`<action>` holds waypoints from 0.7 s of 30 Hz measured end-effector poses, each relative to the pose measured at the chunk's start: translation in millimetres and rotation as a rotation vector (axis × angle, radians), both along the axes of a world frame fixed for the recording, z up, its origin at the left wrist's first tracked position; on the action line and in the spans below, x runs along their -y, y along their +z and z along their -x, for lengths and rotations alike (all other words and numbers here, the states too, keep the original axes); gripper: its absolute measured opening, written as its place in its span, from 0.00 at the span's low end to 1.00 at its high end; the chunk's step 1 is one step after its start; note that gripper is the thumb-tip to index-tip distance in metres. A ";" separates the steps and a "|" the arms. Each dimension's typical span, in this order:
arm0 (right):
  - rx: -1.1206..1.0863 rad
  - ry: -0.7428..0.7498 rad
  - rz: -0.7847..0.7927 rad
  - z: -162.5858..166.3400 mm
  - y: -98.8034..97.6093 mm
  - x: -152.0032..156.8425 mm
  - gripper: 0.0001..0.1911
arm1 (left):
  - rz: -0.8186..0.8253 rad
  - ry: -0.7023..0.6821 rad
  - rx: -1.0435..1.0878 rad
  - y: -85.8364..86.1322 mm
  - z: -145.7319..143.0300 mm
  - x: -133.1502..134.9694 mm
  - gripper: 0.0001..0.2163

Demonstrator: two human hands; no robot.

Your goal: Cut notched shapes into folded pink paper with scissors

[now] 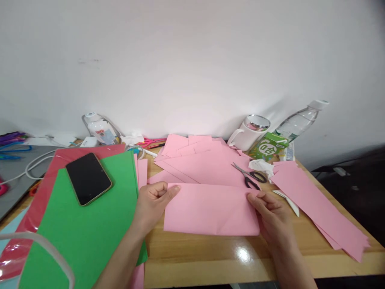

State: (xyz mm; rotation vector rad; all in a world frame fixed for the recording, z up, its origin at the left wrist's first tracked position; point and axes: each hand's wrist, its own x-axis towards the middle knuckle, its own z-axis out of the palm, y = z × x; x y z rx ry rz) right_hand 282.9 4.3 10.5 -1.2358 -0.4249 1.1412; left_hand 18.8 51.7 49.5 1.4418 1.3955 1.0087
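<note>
Between my two hands is a rectangular sheet of pink paper (210,210), held above the wooden table. My left hand (153,202) pinches its upper left corner, thumb on the near face. At the upper right corner, my right hand (272,212) grips the sheet between thumb and fingers. Faint crease lines run across the lower right of the paper. Just behind it lie black-handled scissors (248,175), their blades pointing back and left. They rest on a spread of pink paper pieces (207,164).
Left stand green sheets (90,228) with a phone (88,178) on top, over a red plastic folder (64,158). At the back are a white bottle (104,130), a mug (249,134), a green carton (267,147) and a water bottle (299,122). Pink strips (319,208) lie right.
</note>
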 end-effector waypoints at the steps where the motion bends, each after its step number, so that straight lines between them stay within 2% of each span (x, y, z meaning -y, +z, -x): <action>1: 0.001 0.003 0.000 0.4 1.0 0.2 0.16 | 0.002 0.000 -0.008 0.1 0.2 -0.1 0.22; 10: -0.064 0.046 0.015 1.4 8.7 0.6 0.14 | 0.070 0.000 -0.030 -6.8 3.2 -5.1 0.18; 16: -0.060 0.082 0.035 0.9 21.2 5.3 0.14 | 0.223 0.054 0.099 1.1 0.8 -7.6 0.17; 21: -0.043 0.082 0.080 1.6 31.3 6.9 0.14 | 0.284 0.032 0.165 4.5 -0.1 -7.1 0.16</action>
